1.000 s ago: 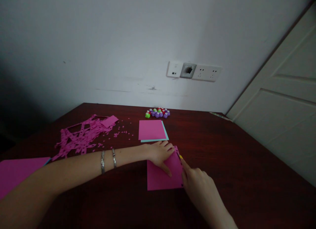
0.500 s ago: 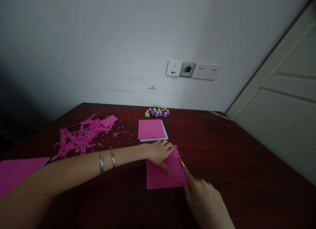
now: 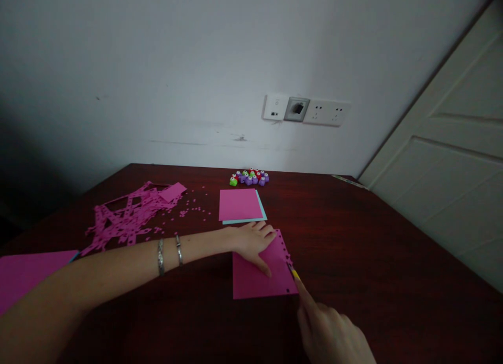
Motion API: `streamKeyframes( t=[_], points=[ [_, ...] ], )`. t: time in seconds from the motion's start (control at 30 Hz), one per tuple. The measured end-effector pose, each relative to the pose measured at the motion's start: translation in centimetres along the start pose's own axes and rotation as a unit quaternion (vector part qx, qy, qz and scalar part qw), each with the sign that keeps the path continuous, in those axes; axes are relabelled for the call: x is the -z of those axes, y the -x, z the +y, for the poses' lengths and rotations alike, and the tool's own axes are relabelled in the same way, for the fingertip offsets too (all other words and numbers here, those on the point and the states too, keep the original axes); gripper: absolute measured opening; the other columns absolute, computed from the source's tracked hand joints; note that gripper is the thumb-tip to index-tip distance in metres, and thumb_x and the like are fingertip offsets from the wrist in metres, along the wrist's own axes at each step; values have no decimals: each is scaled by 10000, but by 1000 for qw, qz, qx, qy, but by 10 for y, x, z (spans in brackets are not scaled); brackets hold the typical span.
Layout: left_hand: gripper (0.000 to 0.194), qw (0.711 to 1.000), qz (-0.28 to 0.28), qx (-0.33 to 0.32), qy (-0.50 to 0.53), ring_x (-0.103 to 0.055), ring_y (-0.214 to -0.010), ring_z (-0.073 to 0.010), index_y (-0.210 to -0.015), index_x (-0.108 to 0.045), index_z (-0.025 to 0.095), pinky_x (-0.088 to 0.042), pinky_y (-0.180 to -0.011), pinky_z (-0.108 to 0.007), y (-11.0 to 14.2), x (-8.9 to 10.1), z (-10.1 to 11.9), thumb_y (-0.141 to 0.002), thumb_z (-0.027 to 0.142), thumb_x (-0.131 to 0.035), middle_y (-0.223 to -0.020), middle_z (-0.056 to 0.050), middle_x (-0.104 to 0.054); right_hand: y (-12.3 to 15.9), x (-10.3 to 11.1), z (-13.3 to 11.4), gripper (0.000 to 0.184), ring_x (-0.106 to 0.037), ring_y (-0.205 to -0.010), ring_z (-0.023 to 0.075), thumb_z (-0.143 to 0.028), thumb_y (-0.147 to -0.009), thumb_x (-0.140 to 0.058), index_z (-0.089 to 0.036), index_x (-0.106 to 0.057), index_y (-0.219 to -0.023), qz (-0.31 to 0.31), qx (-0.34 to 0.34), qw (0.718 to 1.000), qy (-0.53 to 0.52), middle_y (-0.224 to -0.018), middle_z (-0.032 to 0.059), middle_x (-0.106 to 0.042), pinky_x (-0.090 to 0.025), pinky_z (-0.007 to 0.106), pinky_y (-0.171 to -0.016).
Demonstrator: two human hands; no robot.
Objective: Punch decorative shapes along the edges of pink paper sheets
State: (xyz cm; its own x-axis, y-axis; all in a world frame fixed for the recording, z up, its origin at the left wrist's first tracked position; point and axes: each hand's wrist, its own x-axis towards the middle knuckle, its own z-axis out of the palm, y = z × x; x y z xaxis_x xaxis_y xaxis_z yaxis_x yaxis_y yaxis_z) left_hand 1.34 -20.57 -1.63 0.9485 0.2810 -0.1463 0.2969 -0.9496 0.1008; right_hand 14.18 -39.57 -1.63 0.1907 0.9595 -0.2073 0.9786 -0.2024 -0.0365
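Observation:
A pink sheet of paper (image 3: pixel 251 283) with a row of small punched holes along its right side lies in front of me. My left hand (image 3: pixel 253 244) presses flat on its upper part, fingers spread. My right hand (image 3: pixel 332 330) is closed around a yellow utility knife (image 3: pixel 295 274), index finger stretched along it. The knife's dark tip touches the paper near the right edge, among the holes. Most of the knife's handle is hidden by my fingers. Beyond my left hand, a pink square sheet (image 3: pixel 239 204) rests on a light blue one (image 3: pixel 264 213).
Pink paper scraps and strips (image 3: pixel 129 214) are heaped at the left, with tiny punched bits around them. More pink paper (image 3: pixel 27 272) lies at the near left. Several small coloured punches (image 3: pixel 249 178) stand at the back by the wall, below the sockets (image 3: pixel 306 111).
My right hand has drawn the knife toward me and slightly right along the row of holes. The paper's right edge now looks notched above the blade. My left hand stays put.

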Motion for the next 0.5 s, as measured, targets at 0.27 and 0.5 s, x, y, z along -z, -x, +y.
streamKeyframes(
  t=[0.27,0.5],
  points=[
    [962,1000,-2,2,-10,-327,-1202,-351,-1349,-274,80,-292,-969,-435,-1,-1,0,-649,719,-439,-1339,-195,-358,6,-9,9,498,-685,-653,245,-176,-805,-381,-235,-467,-1292,-20,4,999,-27,-784,65,-719,-539,322,-516],
    [965,1000,0,3,-10,-341,-1188,-345,-1356,-265,84,-294,-967,-435,0,-1,1,-651,717,-445,-1339,-189,-364,12,-36,25,490,-668,-544,213,-217,-829,-325,-292,-453,-1297,28,29,997,-68,-773,51,-719,-505,289,-439]
  ],
)
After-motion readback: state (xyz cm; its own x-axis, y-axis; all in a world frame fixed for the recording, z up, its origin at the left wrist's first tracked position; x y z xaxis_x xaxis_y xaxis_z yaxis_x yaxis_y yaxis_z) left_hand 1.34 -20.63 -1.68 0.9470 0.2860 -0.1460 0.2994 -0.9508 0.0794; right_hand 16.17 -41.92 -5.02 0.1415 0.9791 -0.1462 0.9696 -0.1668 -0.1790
